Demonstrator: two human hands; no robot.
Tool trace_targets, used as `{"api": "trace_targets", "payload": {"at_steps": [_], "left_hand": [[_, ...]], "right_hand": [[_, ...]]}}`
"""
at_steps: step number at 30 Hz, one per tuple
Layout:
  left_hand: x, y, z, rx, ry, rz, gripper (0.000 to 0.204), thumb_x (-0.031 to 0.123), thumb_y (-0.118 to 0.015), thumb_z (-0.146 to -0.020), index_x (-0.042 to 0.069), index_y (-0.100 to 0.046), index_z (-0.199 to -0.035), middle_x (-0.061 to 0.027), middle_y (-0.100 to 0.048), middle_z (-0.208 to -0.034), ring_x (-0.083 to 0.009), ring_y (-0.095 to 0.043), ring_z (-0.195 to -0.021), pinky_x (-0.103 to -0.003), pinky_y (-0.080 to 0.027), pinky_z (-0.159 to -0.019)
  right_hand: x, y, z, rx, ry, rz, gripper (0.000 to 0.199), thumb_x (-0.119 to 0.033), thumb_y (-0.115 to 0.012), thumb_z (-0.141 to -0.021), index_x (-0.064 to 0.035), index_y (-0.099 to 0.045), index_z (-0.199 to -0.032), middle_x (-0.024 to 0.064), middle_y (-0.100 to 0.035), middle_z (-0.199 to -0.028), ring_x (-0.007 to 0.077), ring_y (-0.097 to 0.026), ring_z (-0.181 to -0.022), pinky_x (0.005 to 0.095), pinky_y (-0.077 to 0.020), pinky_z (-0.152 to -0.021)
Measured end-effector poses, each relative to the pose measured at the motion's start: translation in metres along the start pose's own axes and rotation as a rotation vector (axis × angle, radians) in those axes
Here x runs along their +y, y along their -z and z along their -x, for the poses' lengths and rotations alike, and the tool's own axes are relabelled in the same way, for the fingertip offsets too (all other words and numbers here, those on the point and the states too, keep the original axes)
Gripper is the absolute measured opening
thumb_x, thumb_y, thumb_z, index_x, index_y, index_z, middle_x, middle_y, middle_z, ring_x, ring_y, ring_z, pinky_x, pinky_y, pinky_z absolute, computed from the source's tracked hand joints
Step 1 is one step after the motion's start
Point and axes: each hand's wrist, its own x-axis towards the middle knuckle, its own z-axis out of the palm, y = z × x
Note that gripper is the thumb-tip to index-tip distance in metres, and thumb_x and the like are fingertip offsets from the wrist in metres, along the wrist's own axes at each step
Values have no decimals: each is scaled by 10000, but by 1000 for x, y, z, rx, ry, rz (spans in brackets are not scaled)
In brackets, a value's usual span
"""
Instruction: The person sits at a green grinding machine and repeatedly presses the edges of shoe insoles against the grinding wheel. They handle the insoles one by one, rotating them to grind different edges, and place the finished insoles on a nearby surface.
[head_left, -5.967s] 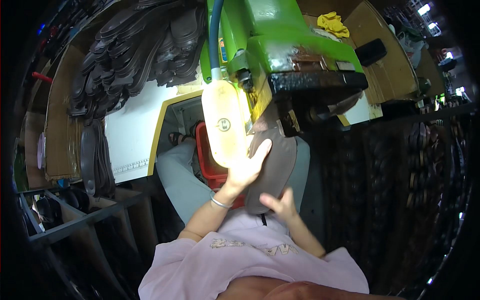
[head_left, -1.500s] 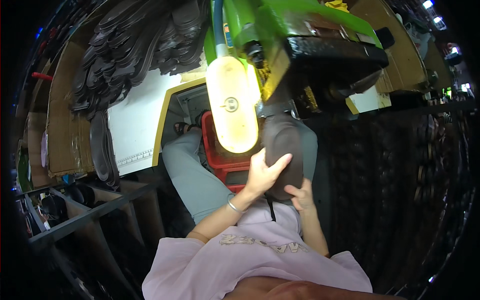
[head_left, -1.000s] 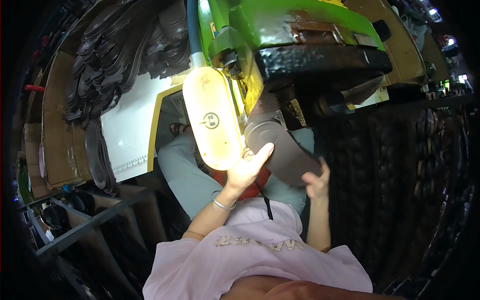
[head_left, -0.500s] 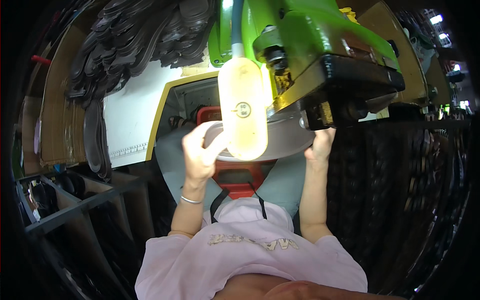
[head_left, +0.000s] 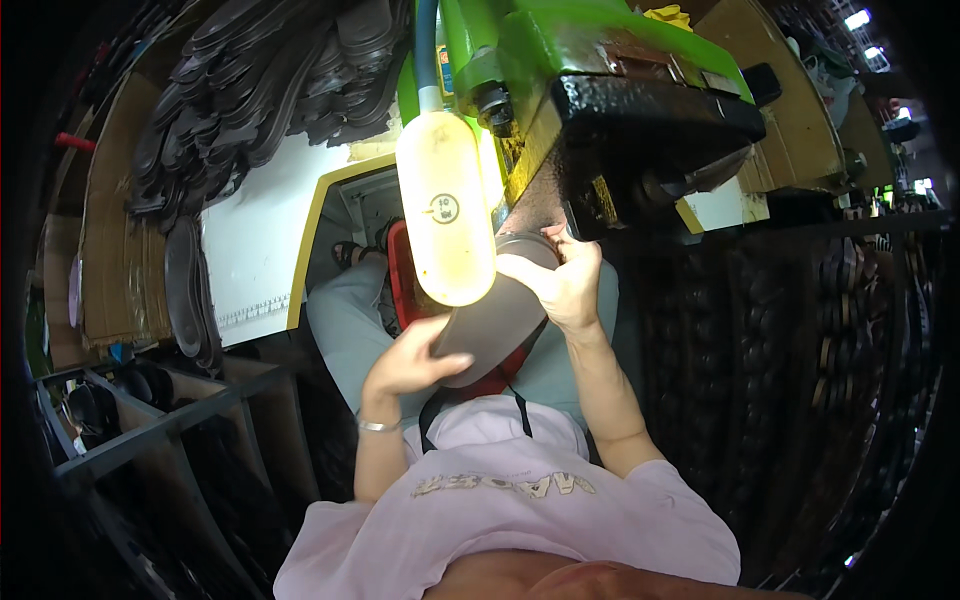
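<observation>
A flat grey-brown shoe sole (head_left: pixel 497 332) slants between my hands below a green sewing-type machine (head_left: pixel 620 50). My left hand (head_left: pixel 408 362) grips its near end, thumb over the top face. Around the upper right edge close the fingers of my right hand (head_left: pixel 570 282), with the thumb lying across the sole. The sole's far end reaches the machine's dark lower part (head_left: pixel 640 120). A lit oval lamp (head_left: pixel 446 215) on a blue-grey stem hangs in front and covers part of the sole's left side.
Stacked dark soles (head_left: pixel 240 90) lie at the far left on a white tabletop (head_left: pixel 250 240) with a yellow edge. A cardboard box wall (head_left: pixel 125 270) rises at the left. Below it stands a divided rack (head_left: pixel 200 400). Rows of dark footwear parts (head_left: pixel 740 380) fill the right side.
The sole has turned from lying crosswise to slanting lengthwise. My left hand has moved nearer to me, and my right hand has shifted left. In view, the machine and lamp sit further left.
</observation>
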Motion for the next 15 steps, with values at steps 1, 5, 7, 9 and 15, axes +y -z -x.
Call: {"api": "trace_targets", "payload": {"at_steps": [1,5,7,9,15], "left_hand": [[17,-11,-22,27,-117,-78,488,98,-723,-784,-44,-524,-1206,-59,-623,-1059,-114,-550,-991,-267,-438,-900],[49,-46,-75,380,-295,-245,190,122,-634,-862,-38,-638,-965,-22,-633,-793,-66,-519,-727,-246,-452,-656],[41,-52,-81,463,-309,-328,161,118,-636,-869,-39,-653,-905,-4,-613,-718,-47,-493,-674,-234,-431,-606],[31,-60,-86,530,-306,-293,138,101,-638,-869,-33,-662,-885,9,-604,-700,-35,-479,-648,-219,-417,-582],[-10,-70,-77,684,-353,-143,114,34,-625,-866,-59,-629,-932,5,-614,-783,-43,-518,-685,-199,-420,-608]], "right_hand": [[1,0,1,9,10,17,377,16,-770,-697,25,-600,-1033,90,-658,-957,152,-631,-873,276,-506,-789],[13,3,30,297,25,-1,377,-5,-732,-751,24,-571,-1090,111,-629,-1043,174,-618,-925,288,-496,-819],[17,4,66,301,-30,-3,360,-5,-709,-770,45,-557,-1093,125,-611,-1082,190,-612,-945,294,-496,-828],[28,9,121,97,-168,90,358,-15,-701,-781,68,-546,-1092,136,-608,-1085,195,-617,-936,299,-511,-815],[29,65,181,184,-524,-134,385,-17,-700,-757,99,-520,-1077,159,-630,-973,159,-645,-744,259,-564,-537]]}}
